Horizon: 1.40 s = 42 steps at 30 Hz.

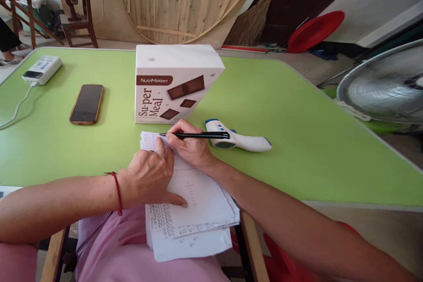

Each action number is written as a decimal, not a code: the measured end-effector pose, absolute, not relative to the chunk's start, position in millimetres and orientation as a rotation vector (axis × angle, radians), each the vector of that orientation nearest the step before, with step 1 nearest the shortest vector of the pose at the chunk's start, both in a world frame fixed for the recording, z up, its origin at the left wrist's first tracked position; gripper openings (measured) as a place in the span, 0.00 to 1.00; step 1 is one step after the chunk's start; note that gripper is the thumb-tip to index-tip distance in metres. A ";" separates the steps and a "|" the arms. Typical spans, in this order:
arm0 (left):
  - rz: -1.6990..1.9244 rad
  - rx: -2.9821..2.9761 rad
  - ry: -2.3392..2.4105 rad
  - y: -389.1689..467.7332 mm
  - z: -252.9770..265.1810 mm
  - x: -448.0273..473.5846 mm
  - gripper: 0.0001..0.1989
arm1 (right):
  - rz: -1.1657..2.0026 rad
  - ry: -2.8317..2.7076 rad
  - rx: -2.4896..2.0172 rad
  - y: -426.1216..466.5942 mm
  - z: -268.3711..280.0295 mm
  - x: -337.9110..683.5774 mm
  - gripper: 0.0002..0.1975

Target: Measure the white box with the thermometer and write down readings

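My right hand [190, 145] grips a black pen [198, 135], which lies nearly level with its tip pointing left over the top of a stack of white papers [198, 202]. My left hand [150, 176] lies flat on those papers, fingers spread, pinning them down; a red string bracelet circles that wrist. The papers carry handwriting and hang over the near edge of the green table [297, 141] onto my lap. Just behind the hands stands a white NutriMotion Su-per Meal box [172, 81].
A white and blue forehead thermometer [244, 141] lies right of my hands. A phone [86, 103] lies face up at the left, with a white power bank [42, 69] and its cable beyond it. A fan [386, 83] stands off the table's right edge. Chairs, a broom and a red basin stand behind.
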<state>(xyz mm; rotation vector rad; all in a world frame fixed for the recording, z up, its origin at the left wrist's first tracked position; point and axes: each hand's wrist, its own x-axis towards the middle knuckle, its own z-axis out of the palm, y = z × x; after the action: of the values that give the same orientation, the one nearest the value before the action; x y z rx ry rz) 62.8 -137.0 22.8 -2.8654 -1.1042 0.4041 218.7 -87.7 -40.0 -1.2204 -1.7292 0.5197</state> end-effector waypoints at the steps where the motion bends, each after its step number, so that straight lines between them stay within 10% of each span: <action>1: 0.408 -2.866 -1.109 -136.8 23.1 63.1 0.62 | 0.524 -1.728 -1.221 -87.7 -39.7 218.6 0.08; 42: 0.395 -2.875 -1.125 -136.7 25.5 62.3 0.59 | 0.499 -1.695 -1.232 -87.4 -40.1 217.9 0.08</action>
<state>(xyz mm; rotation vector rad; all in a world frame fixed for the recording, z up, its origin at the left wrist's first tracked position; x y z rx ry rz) 62.3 -136.7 25.5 -2.8753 -1.1251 0.3948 217.9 -87.4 -40.1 -1.2317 -1.6955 0.4993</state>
